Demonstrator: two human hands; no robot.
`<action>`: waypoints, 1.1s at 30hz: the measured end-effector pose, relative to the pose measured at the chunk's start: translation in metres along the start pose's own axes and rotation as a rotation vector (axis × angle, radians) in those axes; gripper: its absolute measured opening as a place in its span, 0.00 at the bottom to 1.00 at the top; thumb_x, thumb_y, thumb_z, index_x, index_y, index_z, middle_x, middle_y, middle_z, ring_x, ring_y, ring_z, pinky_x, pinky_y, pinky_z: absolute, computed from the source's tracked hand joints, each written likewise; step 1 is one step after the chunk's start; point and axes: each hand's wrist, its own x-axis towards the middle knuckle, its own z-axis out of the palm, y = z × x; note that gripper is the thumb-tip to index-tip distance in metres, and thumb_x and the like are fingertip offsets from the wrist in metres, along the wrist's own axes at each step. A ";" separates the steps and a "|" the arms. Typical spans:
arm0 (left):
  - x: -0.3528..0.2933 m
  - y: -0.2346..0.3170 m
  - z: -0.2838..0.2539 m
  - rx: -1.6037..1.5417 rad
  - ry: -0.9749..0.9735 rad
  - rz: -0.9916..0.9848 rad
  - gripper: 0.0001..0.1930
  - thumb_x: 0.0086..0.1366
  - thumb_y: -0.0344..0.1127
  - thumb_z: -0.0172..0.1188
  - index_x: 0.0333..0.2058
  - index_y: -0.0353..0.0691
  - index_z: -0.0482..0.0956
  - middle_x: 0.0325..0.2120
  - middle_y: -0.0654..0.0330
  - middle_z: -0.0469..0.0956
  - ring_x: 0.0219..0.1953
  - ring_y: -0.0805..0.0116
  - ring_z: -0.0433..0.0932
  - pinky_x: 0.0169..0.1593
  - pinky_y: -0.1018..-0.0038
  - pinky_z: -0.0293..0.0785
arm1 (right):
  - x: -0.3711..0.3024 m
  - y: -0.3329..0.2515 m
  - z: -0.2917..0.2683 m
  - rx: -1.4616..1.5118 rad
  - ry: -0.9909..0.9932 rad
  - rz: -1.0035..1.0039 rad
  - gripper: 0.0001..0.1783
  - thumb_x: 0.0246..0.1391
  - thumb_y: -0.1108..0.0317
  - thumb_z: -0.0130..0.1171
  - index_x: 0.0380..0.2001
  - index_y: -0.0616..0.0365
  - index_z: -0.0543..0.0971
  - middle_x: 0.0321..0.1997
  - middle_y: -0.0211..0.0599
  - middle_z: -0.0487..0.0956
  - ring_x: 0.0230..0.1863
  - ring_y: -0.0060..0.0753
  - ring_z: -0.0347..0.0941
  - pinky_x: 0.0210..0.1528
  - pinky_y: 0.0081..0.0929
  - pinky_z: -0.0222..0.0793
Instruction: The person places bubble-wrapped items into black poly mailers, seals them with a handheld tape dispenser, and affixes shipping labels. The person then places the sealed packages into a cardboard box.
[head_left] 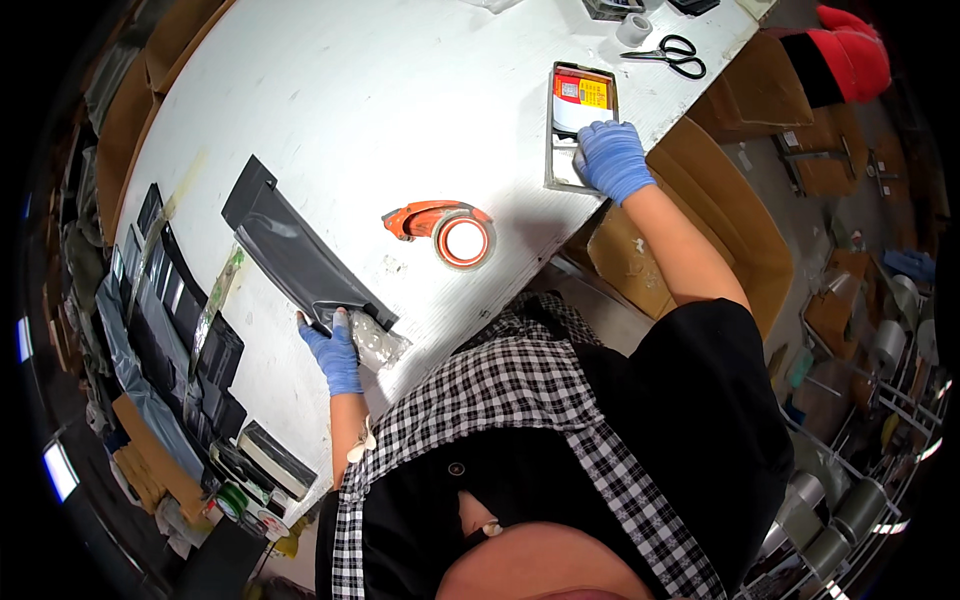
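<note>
Head view, looking down on a white desk (380, 90) that runs from lower left to upper right of the frame

Left hand (335, 352) in a blue glove at lower left of centre, fingers (343, 322) pressed down on the near end of a long dark grey plastic bag (295, 252); bag flat on the desk, stretching up toward the upper left. Clear plastic wrap (378, 342) crumpled just beside that hand, touching the bag's near end

Right hand (612, 158) in a blue glove at upper right, fingers (590, 150) curled over the near part of a shallow grey tray (553, 150) close to the desk edge; whether pinching anything, cannot tell. Red and yellow packet (582, 95) lying in the far half of the tray

Orange tape dispenser (445, 228) with its roll in the middle of the frame, between the two hands and apart from both

Black scissors (672, 53) and a small white tape roll (633, 29) at the top right, beyond the tray

Stack of dark bags (185, 320) along the left edge of the desk
</note>
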 end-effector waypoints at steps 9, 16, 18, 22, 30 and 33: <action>-0.035 0.035 -0.040 0.430 -0.062 0.576 0.28 0.52 0.31 0.64 0.55 0.41 0.74 0.49 0.52 0.70 0.54 0.52 0.68 0.59 0.62 0.64 | -0.031 -0.033 -0.031 0.886 0.141 0.258 0.15 0.56 0.58 0.60 0.41 0.55 0.82 0.34 0.45 0.81 0.36 0.47 0.78 0.41 0.37 0.72; -0.021 0.050 -0.036 0.489 0.029 0.803 0.14 0.49 0.32 0.69 0.37 0.43 0.80 0.41 0.58 0.77 0.45 0.59 0.75 0.48 0.67 0.74 | -0.076 -0.247 -0.071 0.825 0.498 -0.566 0.06 0.45 0.63 0.66 0.22 0.43 0.77 0.20 0.26 0.71 0.23 0.33 0.69 0.28 0.35 0.62; -0.023 0.067 -0.040 0.500 0.015 0.755 0.14 0.48 0.30 0.70 0.36 0.43 0.80 0.39 0.58 0.78 0.43 0.58 0.75 0.47 0.67 0.74 | -0.083 -0.284 -0.063 0.704 0.500 -0.608 0.02 0.46 0.66 0.63 0.23 0.45 0.79 0.22 0.26 0.72 0.26 0.33 0.70 0.30 0.35 0.62; -0.020 0.081 -0.036 0.448 -0.032 0.733 0.14 0.46 0.27 0.70 0.33 0.43 0.79 0.37 0.58 0.78 0.41 0.58 0.76 0.46 0.67 0.75 | -0.090 -0.316 -0.060 0.634 0.431 -0.615 0.04 0.48 0.65 0.59 0.23 0.48 0.80 0.22 0.29 0.73 0.27 0.34 0.69 0.31 0.37 0.61; -0.010 0.081 -0.032 0.296 -0.024 0.774 0.11 0.44 0.28 0.68 0.27 0.44 0.75 0.29 0.60 0.77 0.34 0.61 0.76 0.40 0.68 0.75 | -0.105 -0.330 -0.066 0.622 0.314 -0.539 0.08 0.46 0.61 0.61 0.31 0.47 0.82 0.24 0.29 0.75 0.29 0.36 0.71 0.35 0.37 0.62; -0.013 0.080 -0.037 0.406 -0.090 0.735 0.12 0.45 0.25 0.67 0.29 0.44 0.75 0.31 0.59 0.78 0.36 0.59 0.76 0.43 0.67 0.75 | -0.086 -0.338 -0.064 0.583 0.360 -0.444 0.10 0.43 0.60 0.63 0.32 0.47 0.82 0.24 0.29 0.74 0.29 0.35 0.71 0.36 0.37 0.62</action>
